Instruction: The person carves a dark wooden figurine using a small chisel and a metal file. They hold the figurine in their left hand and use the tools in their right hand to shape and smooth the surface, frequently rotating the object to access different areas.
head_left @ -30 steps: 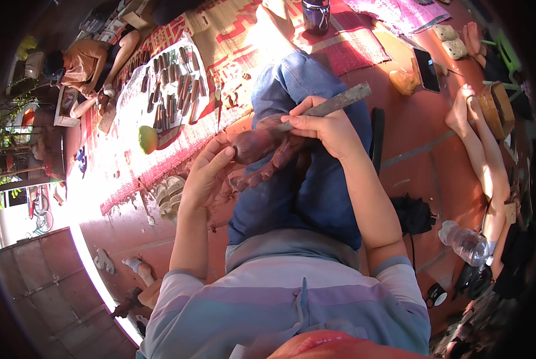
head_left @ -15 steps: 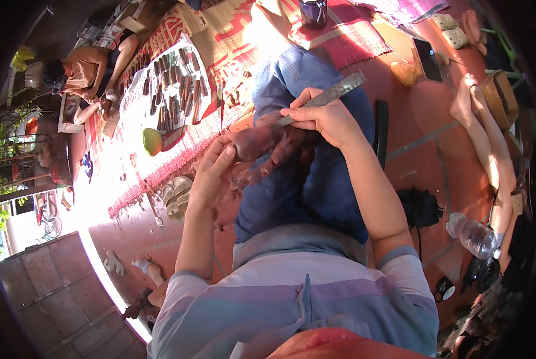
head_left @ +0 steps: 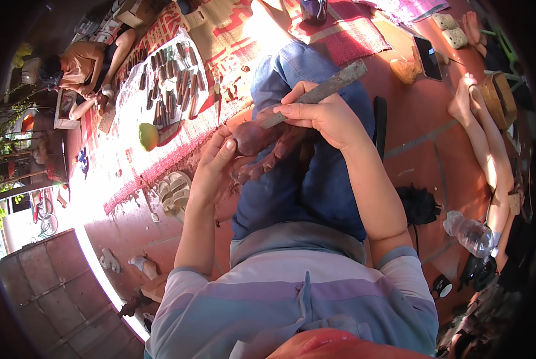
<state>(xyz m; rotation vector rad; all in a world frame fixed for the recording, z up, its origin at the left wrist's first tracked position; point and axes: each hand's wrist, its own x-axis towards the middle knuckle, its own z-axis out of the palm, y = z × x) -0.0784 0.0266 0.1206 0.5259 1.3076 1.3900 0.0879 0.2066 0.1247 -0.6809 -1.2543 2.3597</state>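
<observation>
Left hand (head_left: 215, 170): our grip wraps the brown clay figure (head_left: 262, 143), fingers cupped at its 8 o'clock side.
Right hand (head_left: 324, 116): grip closed on a flat wooden tool (head_left: 315, 94); its tip touches the figure's rounded top.
Figure: over our blue-jeaned lap, centre frame.
At 10 o'clock: clay pieces (head_left: 172, 84) laid in rows on a mat, green fruit (head_left: 149, 136) beside them.
At 4 o'clock: plastic bottle (head_left: 470, 233) on the floor.

Left hand (head_left: 217, 164) cupped, right hand (head_left: 324, 116) in closed grip, forearms raised
</observation>
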